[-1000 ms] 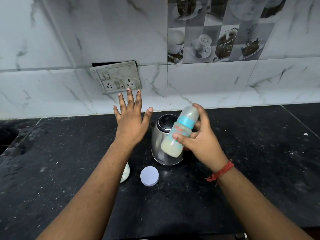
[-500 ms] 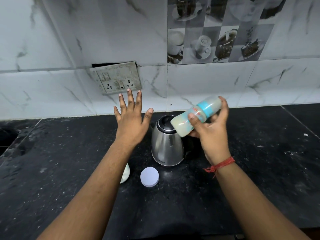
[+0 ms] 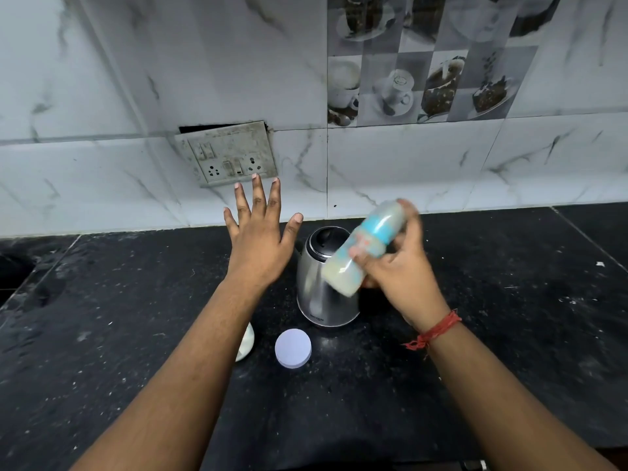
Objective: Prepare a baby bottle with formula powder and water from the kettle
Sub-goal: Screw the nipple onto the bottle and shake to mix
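- Right hand (image 3: 404,270) fingers wrap the tilted, blurred bottle (image 3: 365,248), mid-frame over the kettle (image 3: 324,283); shake with a firm grip.
- Left hand (image 3: 260,246) is spread, empty; could steady the bottle.
- Lid (image 3: 293,348) lies lower centre.

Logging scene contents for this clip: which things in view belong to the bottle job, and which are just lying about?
Job:
- baby bottle, shut in right hand
- kettle
- white round lid
- left hand, open, empty

Lying about:
- wall socket panel
- white object, mostly hidden by forearm
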### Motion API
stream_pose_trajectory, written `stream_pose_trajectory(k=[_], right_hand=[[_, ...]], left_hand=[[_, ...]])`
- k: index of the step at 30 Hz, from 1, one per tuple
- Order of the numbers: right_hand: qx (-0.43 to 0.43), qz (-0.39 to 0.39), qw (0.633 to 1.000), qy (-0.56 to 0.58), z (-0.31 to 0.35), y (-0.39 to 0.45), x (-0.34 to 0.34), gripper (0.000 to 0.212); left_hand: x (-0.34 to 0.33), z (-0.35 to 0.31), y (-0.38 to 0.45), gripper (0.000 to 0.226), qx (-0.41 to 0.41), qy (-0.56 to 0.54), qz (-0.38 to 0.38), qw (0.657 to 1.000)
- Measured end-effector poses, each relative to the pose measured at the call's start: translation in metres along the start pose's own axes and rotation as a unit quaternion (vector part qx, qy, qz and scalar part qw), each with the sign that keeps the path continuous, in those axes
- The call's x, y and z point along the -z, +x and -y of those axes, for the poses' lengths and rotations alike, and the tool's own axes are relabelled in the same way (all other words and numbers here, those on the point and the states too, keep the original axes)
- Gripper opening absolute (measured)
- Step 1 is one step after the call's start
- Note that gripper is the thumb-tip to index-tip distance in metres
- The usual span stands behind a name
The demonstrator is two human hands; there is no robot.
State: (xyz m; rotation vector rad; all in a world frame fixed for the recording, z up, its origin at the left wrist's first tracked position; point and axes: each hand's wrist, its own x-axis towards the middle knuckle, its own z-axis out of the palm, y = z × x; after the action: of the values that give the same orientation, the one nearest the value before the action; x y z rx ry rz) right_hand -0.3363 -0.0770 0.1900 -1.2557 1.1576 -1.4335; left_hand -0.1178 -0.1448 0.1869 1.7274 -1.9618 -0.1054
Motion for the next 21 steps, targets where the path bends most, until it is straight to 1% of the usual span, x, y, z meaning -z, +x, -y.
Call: stream_pose_trajectory(k=[1,2,4,7,8,9,10,12,13,14,17,19,20,21], right_hand=[[-0.012,0.041,0.999,-0.031,-0.002,-0.002,0.0,0.098],[-0.02,0.056,0.998,-0.032,-0.003,-0.003,0.0,0.097],[-0.019,0.02,0.999,0.017,0.0,-0.002,-0.001,0.094],[0.007,-0.08,0.994,0.078,0.0,0.002,0.001,0.094],[0.014,-0.096,0.992,0.083,-0.002,0.002,0.001,0.094],[0.018,-0.092,0.993,0.069,-0.004,0.001,-0.001,0.095],[0.014,-0.061,0.997,0.035,-0.007,-0.001,-0.003,0.098],[-0.012,0.038,0.998,-0.055,-0.013,-0.007,-0.005,0.103],[-0.022,0.062,0.996,-0.067,-0.013,-0.01,-0.005,0.103],[-0.023,0.056,0.997,-0.049,-0.013,-0.01,-0.005,0.101],[-0.011,-0.043,0.998,0.05,-0.006,-0.005,-0.004,0.096],[0.009,-0.088,0.994,0.065,-0.007,-0.002,-0.004,0.096],[0.014,-0.085,0.995,0.046,-0.007,-0.003,-0.004,0.097],[0.012,-0.057,0.998,0.009,-0.008,-0.003,-0.004,0.1]], left_hand=[[0.0,0.0,0.0,0.073,0.001,0.0,0.0,1.0],[0.0,-0.001,0.0,0.073,0.001,0.0,0.0,1.0],[0.0,-0.001,-0.001,0.074,0.002,-0.001,0.0,1.0],[0.001,0.001,-0.003,0.074,0.005,-0.003,0.001,1.0],[0.001,0.001,-0.004,0.075,0.005,-0.003,0.0,1.0],[0.001,0.001,-0.004,0.075,0.006,-0.004,0.0,1.0],[0.001,0.001,-0.004,0.075,0.006,-0.005,0.0,1.0],[0.0,0.001,-0.005,0.075,0.004,-0.007,-0.001,1.0],[-0.001,0.001,-0.005,0.075,0.003,-0.008,-0.002,1.0],[-0.001,0.001,-0.006,0.075,0.003,-0.008,-0.002,1.0],[-0.001,0.003,-0.008,0.075,0.005,-0.002,0.002,1.0],[-0.001,0.004,-0.009,0.076,0.005,0.0,0.004,1.0],[-0.001,0.003,-0.008,0.077,0.004,0.0,0.005,1.0],[-0.002,0.003,-0.008,0.077,0.004,-0.001,0.006,1.0]])
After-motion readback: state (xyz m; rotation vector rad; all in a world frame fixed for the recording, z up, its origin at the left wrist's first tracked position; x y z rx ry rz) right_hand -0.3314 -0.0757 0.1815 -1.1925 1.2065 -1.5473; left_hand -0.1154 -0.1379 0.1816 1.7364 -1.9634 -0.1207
